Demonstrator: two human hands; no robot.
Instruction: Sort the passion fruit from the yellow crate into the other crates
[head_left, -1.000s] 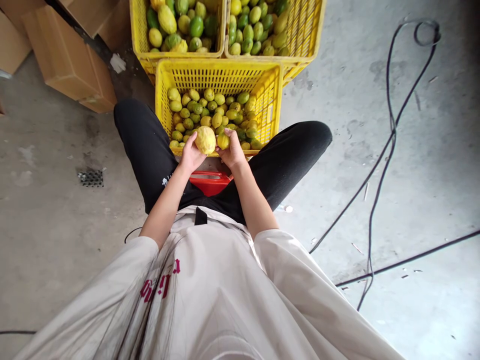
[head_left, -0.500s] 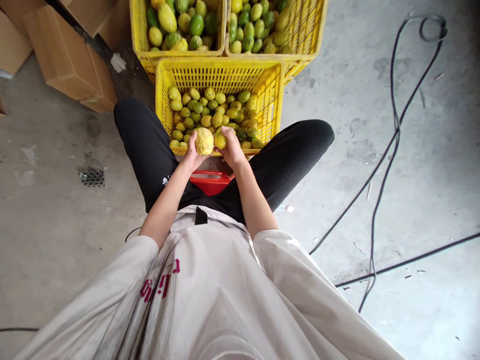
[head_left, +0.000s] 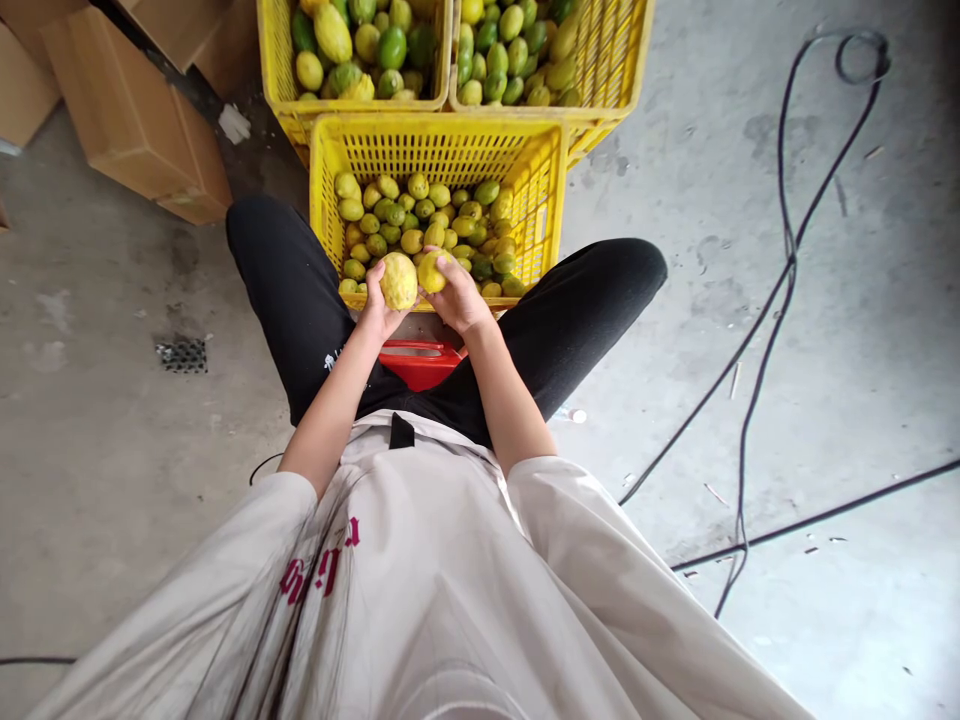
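Observation:
My left hand (head_left: 377, 308) is closed round a large, blotchy yellow lemon (head_left: 399, 281). Close beside it, my right hand (head_left: 461, 297) grips a smaller yellow lemon (head_left: 432, 272) between thumb and fingers. Both hands are over the near rim of a yellow slatted crate (head_left: 551, 190) that stands between my knees. Many yellow and green lemons (head_left: 412, 241) cover the bottom of this crate. Some of the fingers are hidden behind the fruit.
Behind stand two more yellow crates, the left crate (head_left: 360, 106) and the right crate (head_left: 637, 60), both holding green and yellow fruit. Cardboard boxes (head_left: 127, 110) lie at upper left. A red seat (head_left: 421, 368) shows between my legs. Black cable (head_left: 784, 270) crosses the floor at right.
Both hands have shifted slightly left with their lemons. The right hand has turned its lemon, so more of its yellow side shows.

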